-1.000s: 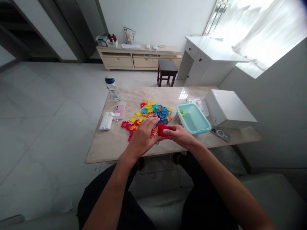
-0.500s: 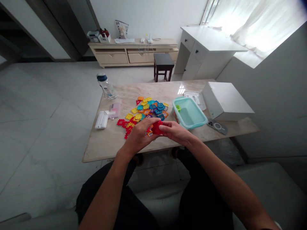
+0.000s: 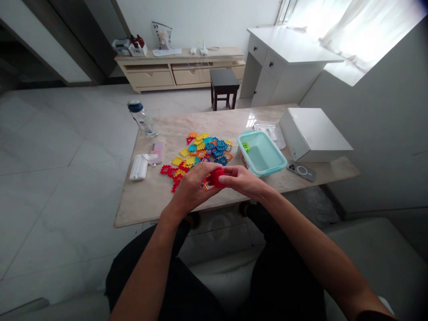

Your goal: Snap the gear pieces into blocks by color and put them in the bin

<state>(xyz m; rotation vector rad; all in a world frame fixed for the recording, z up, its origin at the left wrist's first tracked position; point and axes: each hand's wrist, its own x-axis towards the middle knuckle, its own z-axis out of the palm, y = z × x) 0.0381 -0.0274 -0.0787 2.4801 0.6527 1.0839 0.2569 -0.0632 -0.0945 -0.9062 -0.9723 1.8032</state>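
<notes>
Between my two hands, over the near edge of the table, is a red plastic building piece (image 3: 217, 177); its full shape is hidden by fingers. My left hand (image 3: 195, 183) grips it from the left, fingers curled over the top. From the right, my right hand (image 3: 241, 181) pinches it with the thumb on its near face. Just beyond the hands lies a loose pile of interlocking plastic tiles (image 3: 200, 154) in yellow, blue, orange, purple and red. Red tiles (image 3: 169, 170) spread at the pile's left, and an orange window tile (image 3: 207, 185) shows beneath my hands.
Right of the pile stands a mint-green tub (image 3: 264, 157) with a green piece (image 3: 246, 146) inside. Further right are a phone (image 3: 301, 171), a clear plastic tray (image 3: 271, 133) and a white box (image 3: 316, 133). A water bottle (image 3: 144, 120) and a tissue pack (image 3: 138, 168) are at left.
The view has shifted slightly, so the room appears a little higher and further left. Both hands stay on the red piece, which looks slightly turned.
</notes>
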